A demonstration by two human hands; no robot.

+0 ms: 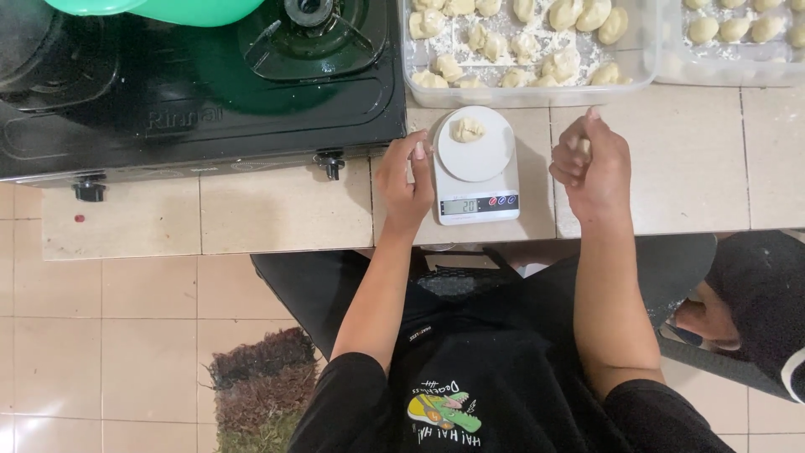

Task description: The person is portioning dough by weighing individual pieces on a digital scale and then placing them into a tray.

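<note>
Dough portion weighed on a tiled worktop (pixel 285 210)

From my remote seat: black stove (pixel 201 84) at ten o'clock; left hand (pixel 404 180) loosely curled, holding nothing, touching the white scale (pixel 476 180). The dough piece (pixel 468 129) on its pan looks soft, light, sticky; I'd pinch its sides gently. Right hand (pixel 594 164), at three o'clock, closes on a dough bit.
</note>
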